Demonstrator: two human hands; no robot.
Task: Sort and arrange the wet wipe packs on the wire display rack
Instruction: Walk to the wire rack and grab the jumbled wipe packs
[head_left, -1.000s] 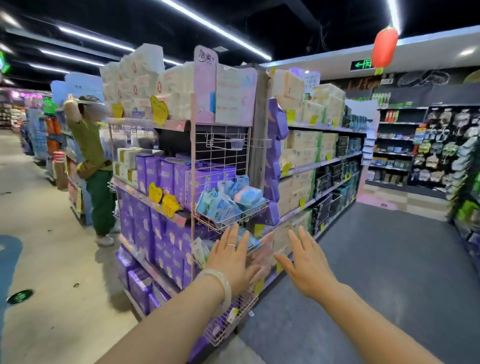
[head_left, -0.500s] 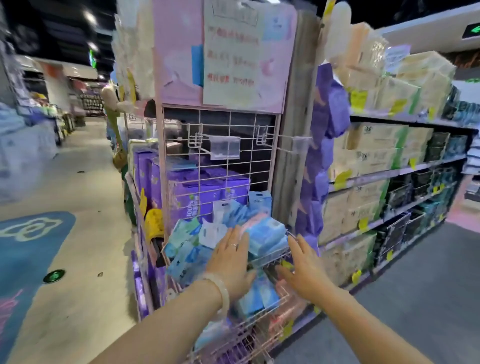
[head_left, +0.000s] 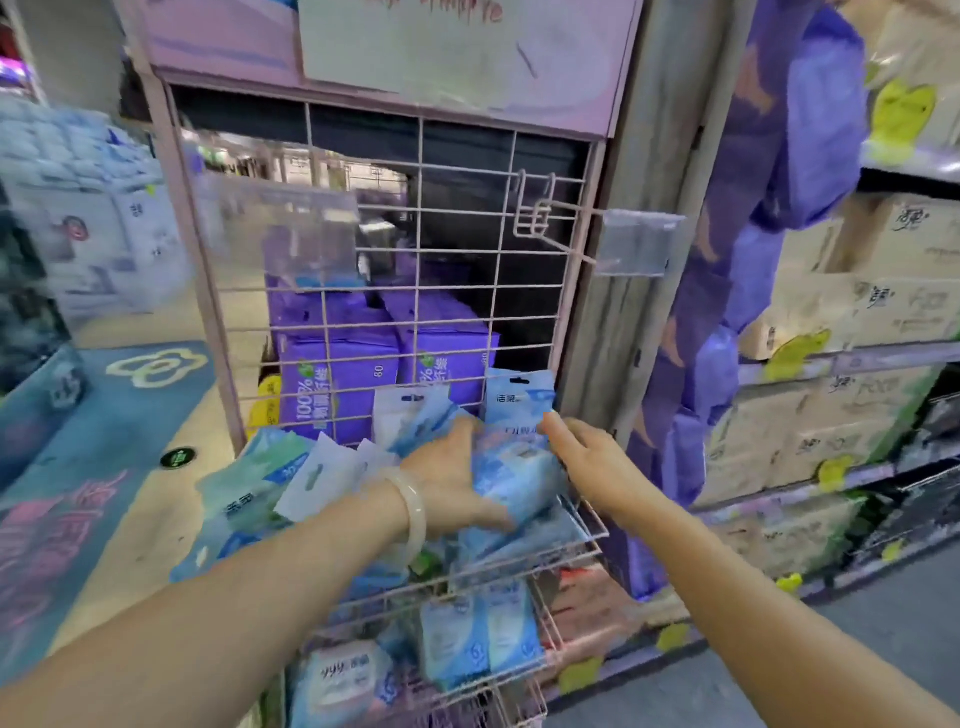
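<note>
Since half a second ago I have closed in: my left hand (head_left: 457, 483) now lies flat, fingers straight, on the blue wet wipe pack (head_left: 524, 478) in the wire rack's upper basket (head_left: 587, 514). My right hand (head_left: 587, 462), fingers relaxed, touches its right edge beside an upright pack (head_left: 519, 400). The pack lies between both hands, long axis front-to-back; the left is nearer.

This is a shop, a supermarket aisle by the look of it. A pink wire display rack (head_left: 395, 291) holds wet wipe packs (head_left: 514, 478) in its baskets, with a clear price-tag holder (head_left: 636, 241) on a hook. Purple boxed goods (head_left: 337, 384) sit behind, cartons (head_left: 852, 306) fill long shelves with yellow price tags (head_left: 792, 353), and printed graphics (head_left: 156, 366) mark the floor.
</note>
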